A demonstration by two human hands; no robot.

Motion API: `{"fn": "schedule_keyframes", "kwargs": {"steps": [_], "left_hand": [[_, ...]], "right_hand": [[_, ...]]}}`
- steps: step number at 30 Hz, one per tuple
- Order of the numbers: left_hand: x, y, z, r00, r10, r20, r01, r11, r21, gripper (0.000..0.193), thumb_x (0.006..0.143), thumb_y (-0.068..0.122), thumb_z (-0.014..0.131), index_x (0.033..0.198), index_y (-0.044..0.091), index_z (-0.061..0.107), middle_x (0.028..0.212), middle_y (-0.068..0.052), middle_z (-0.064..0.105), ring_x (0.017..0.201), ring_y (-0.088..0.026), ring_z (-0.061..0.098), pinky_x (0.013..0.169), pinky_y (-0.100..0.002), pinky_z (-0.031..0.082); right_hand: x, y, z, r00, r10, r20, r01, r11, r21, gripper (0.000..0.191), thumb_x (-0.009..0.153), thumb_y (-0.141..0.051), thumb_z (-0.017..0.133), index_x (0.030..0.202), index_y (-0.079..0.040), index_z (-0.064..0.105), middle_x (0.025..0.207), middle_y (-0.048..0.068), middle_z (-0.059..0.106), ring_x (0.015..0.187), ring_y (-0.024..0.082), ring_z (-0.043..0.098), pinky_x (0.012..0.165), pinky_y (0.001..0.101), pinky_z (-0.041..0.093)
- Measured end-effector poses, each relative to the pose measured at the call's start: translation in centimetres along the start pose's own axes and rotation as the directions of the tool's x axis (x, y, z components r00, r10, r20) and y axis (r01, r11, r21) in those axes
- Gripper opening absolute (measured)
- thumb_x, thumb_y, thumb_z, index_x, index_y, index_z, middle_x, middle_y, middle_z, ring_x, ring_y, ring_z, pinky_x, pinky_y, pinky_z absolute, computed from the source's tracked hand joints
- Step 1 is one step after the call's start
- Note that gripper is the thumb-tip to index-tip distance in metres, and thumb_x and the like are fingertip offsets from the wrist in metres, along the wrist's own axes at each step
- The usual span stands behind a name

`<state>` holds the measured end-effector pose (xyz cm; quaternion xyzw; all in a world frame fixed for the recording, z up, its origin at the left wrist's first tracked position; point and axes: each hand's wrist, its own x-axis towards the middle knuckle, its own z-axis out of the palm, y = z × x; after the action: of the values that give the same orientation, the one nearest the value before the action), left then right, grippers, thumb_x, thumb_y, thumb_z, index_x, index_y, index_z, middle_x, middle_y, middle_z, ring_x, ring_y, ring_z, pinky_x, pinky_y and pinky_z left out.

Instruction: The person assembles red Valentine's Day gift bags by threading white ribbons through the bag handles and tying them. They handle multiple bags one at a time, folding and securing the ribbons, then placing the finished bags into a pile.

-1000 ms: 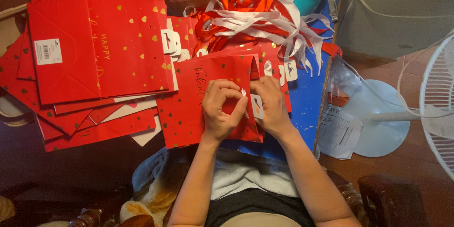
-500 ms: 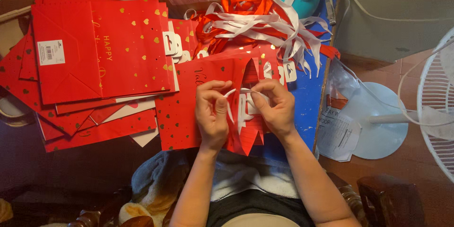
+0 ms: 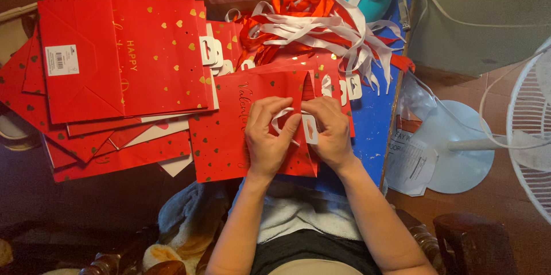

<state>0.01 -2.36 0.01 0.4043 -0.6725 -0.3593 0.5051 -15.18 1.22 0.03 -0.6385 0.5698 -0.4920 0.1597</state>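
A: What fills the upper left of the frame?
B: A stack of flat red gift bags (image 3: 120, 63) with gold hearts, the largest item. To the right of centre, a blue board (image 3: 376, 120) runs from the upper edge of the frame down to centre. At upper centre lies a heap of red and white ribbons (image 3: 321, 20).

A: And at centre frame?
B: One red gift bag (image 3: 229, 137) lies flat under both hands. It looks like light, stiff paper that creases easily, best held at its top edge.

A: The hands?
B: The left hand (image 3: 267, 137) pinches a white ribbon (image 3: 282, 117), thin, limp and likely slippery, so it is best gripped near its end. The right hand (image 3: 332, 131) has fingers curled closed at the bag's edge by a white tag (image 3: 310, 129); whether they also hold the ribbon cannot be told.
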Motion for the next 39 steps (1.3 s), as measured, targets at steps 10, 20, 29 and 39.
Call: {"fn": "schedule_keyframes", "kwargs": {"steps": [10, 20, 29, 39], "left_hand": [[-1.0, -1.7, 1.0, 0.975, -0.219, -0.039, 0.193, 0.921, -0.338, 0.013, 0.112, 0.011, 0.057, 0.119, 0.001, 0.053, 0.113, -0.012, 0.077, 0.103, -0.014, 0.075, 0.091, -0.029, 0.061], [0.5, 0.6, 0.9, 0.999, -0.033, -0.03, 0.034, 0.999, 0.04, 0.017, 0.096, 0.008, 0.074, 0.112, 0.004, 0.071, 0.104, -0.012, 0.071, 0.088, -0.022, 0.073, 0.077, -0.03, 0.058], [0.1, -0.6, 0.9, 0.951, -0.308, -0.003, 0.275, 0.852, -0.445, 0.008, 0.107, 0.014, 0.056, 0.112, 0.007, 0.056, 0.112, -0.007, 0.076, 0.098, -0.016, 0.075, 0.086, -0.027, 0.061], [0.2, -0.2, 1.0, 0.988, -0.151, 0.033, 0.153, 0.986, -0.072, 0.012, 0.1, 0.012, 0.066, 0.105, 0.001, 0.064, 0.118, -0.015, 0.072, 0.085, -0.017, 0.075, 0.073, -0.027, 0.06]], "right_hand": [[-0.1, -0.5, 0.1, 0.988, 0.149, -0.04, -0.146, 0.987, 0.064, 0.018, 0.091, -0.005, 0.073, 0.109, -0.002, 0.071, 0.098, 0.01, 0.071, 0.093, 0.023, 0.066, 0.084, 0.0321, 0.052], [0.0, -0.5, 0.1, 0.988, 0.147, -0.052, -0.145, 0.989, 0.044, 0.018, 0.091, -0.002, 0.072, 0.109, -0.001, 0.071, 0.098, 0.011, 0.071, 0.093, 0.024, 0.067, 0.081, 0.0326, 0.052], [0.1, -0.8, 0.2, 0.985, 0.168, -0.049, -0.166, 0.985, 0.033, 0.015, 0.092, -0.004, 0.073, 0.107, -0.002, 0.072, 0.093, 0.009, 0.07, 0.089, 0.022, 0.064, 0.079, 0.0325, 0.051], [0.2, -1.0, 0.1, 0.988, 0.144, -0.051, -0.142, 0.989, 0.039, 0.014, 0.093, -0.004, 0.072, 0.107, -0.002, 0.07, 0.093, 0.009, 0.069, 0.088, 0.022, 0.064, 0.078, 0.0311, 0.05]]}}
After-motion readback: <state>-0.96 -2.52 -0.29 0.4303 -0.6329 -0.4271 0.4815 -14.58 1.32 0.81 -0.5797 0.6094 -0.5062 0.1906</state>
